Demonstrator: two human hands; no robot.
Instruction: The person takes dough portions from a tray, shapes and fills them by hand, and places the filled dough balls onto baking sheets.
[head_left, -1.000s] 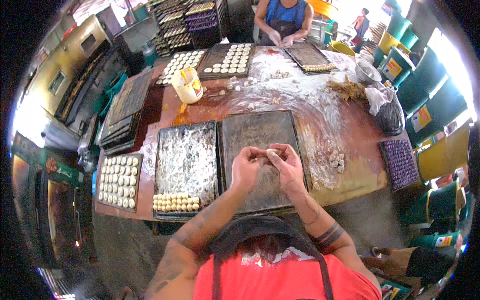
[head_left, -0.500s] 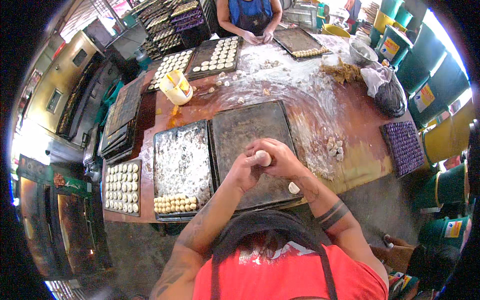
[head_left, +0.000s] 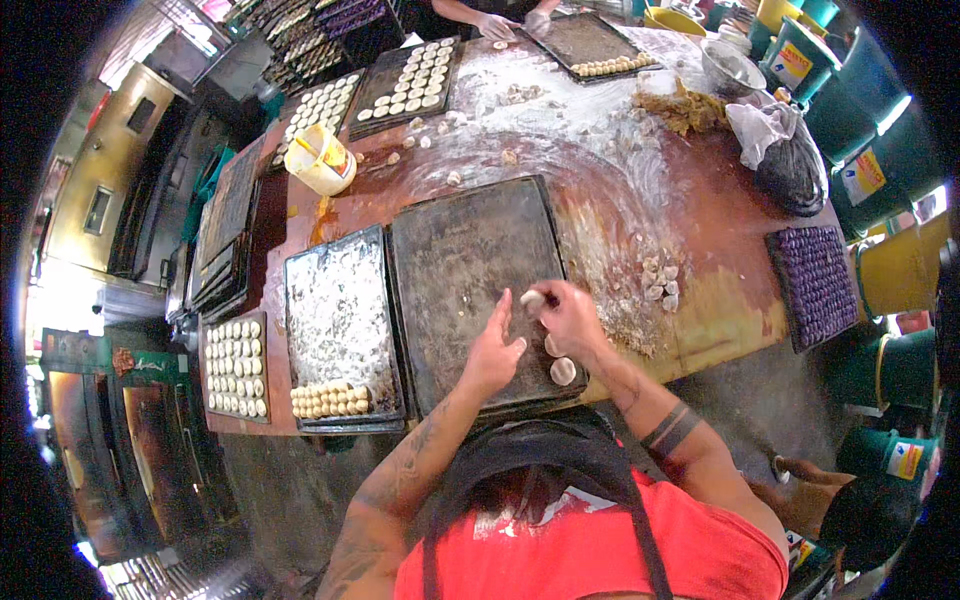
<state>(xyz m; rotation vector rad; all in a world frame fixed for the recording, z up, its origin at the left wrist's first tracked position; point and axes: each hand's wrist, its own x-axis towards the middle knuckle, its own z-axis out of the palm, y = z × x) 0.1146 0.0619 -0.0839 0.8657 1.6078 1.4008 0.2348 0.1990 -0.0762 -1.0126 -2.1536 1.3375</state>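
Observation:
My right hand [head_left: 572, 322] pinches a small pale dough ball [head_left: 532, 300] above the dark baking tray [head_left: 470, 240] before me. Beside it, my left hand [head_left: 492, 350] is held upright with fingers stretched out and nothing in it. On the tray's right edge, close to my right wrist, lie a flattened dough piece [head_left: 563, 371] and another dough piece [head_left: 552, 346], partly covered by that hand. To the left, a floury tray [head_left: 340, 300] carries rows of dough balls [head_left: 330, 400] along its near end.
Several small filling lumps [head_left: 660, 283] lie on the floury table [head_left: 700, 340] to my right, near a tray of purple pieces [head_left: 812, 285]. Far left stand a white bucket [head_left: 320, 165] and trays of dough rounds [head_left: 410, 80]. A co-worker's gloved hands [head_left: 515, 25] work across the table.
My hands have come apart from around a dough ball; the left is now open, the right pinches dough. A second dough piece now shows on the tray. The view has shifted.

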